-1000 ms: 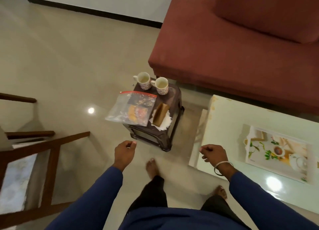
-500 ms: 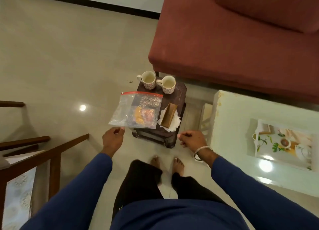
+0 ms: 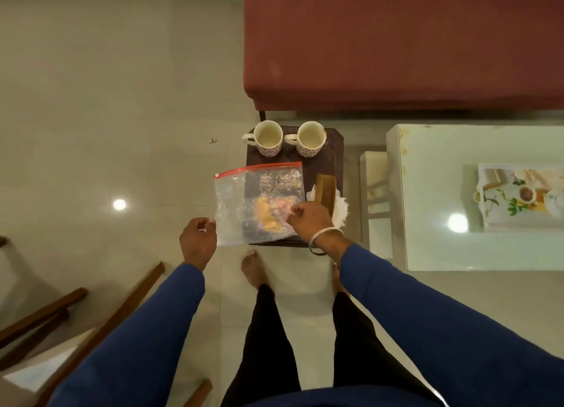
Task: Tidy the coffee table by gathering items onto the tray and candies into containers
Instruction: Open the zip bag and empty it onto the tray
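A clear zip bag (image 3: 244, 205) with a red seal holds candies and lies on a small dark stool (image 3: 331, 150), overhanging its left side. My left hand (image 3: 198, 238) is at the bag's lower left edge, fingers curled; I cannot tell if it grips. My right hand (image 3: 311, 220) lies over the bag's lower right part, fingertips pinched on the plastic. Two empty floral cups (image 3: 268, 136) (image 3: 311, 138) stand at the stool's far side. A brown holder (image 3: 325, 190) lies on a white napkin (image 3: 341, 211) right of the bag. A floral tray (image 3: 482, 223) sits on the white coffee table (image 3: 427, 168).
A red sofa (image 3: 396, 40) runs behind the stool and the coffee table. Wooden chair rails (image 3: 42, 315) stand at the lower left. My bare feet (image 3: 253, 269) are on the glossy tiled floor just before the stool.
I have stepped closer and now look more steeply down. Both hands moved forward, from short of the stool onto the zip bag: left to its edge, right onto its lower right part.
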